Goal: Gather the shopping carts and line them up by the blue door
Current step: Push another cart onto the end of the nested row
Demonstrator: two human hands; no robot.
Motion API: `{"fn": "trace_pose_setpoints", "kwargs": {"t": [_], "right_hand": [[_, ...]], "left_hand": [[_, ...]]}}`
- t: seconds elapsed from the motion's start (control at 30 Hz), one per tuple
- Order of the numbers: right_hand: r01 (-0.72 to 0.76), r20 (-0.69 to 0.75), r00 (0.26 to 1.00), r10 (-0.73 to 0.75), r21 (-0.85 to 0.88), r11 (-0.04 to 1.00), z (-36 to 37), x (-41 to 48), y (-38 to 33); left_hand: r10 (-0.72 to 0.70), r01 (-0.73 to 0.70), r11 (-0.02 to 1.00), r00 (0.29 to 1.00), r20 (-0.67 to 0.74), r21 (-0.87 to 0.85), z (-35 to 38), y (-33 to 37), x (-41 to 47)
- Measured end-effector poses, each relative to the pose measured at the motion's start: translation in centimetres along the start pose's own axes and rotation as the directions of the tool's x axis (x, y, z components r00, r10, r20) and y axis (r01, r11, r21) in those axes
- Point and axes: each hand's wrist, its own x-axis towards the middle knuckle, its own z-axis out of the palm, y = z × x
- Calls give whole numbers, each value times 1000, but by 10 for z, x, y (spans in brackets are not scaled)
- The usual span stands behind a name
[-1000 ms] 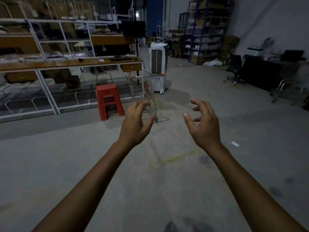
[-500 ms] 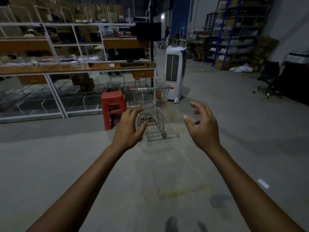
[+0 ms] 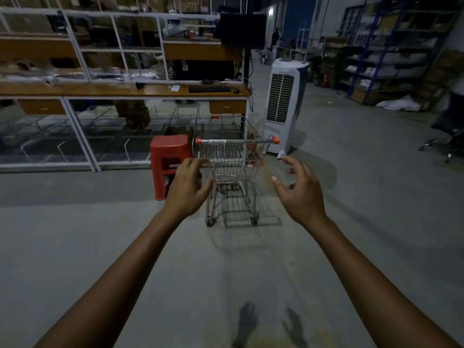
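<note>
A small wire shopping cart (image 3: 233, 169) stands on the concrete floor straight ahead, its handle bar with orange end caps turned toward me. Some small items lie in its basket on the right side. My left hand (image 3: 187, 189) is stretched out, open, just short of the cart's left side and below the handle. My right hand (image 3: 300, 190) is open too, fingers curled apart, to the right of the cart and not touching it. A tall blue panel (image 3: 297, 18), possibly the blue door, shows far back at the end of the aisle.
A red plastic stool (image 3: 167, 159) stands directly left of the cart. A white air cooler (image 3: 283, 104) is behind it on the right. A long white-framed workbench with shelves (image 3: 120, 90) runs along the left. Blue storage racks (image 3: 391, 51) and an office chair (image 3: 447, 136) are at the right.
I have walked closer: the cart, stool and cooler are larger and nearer. Both hands stay raised and open, now level with the cart's basket.
</note>
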Motion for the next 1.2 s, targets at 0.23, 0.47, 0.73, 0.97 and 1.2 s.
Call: {"fn": "trace_pose_setpoints", "kwargs": {"t": [0.23,0.47,0.73,0.97,1.2], "right_hand": [[30,95,995,-25,-59,998,72,146,70],[-13,171,985,28,-86,996,142,250,140],[15,298,955,-2,-41,999,242,379,235],[-20,511,859,39,-42,999,312,475,301],[-11,696,695,178,-237,971,389,479,370]], "left_hand": [[-30,30,999,1000,7,32,65,-63,143],[-73,70,994,997,36,85,124,-123,229],[-135,124,975,990,49,182,187,-196,349],[-206,156,950,964,170,269,241,-247,450],[-405,213,860,838,366,465,297,-325,468]]}}
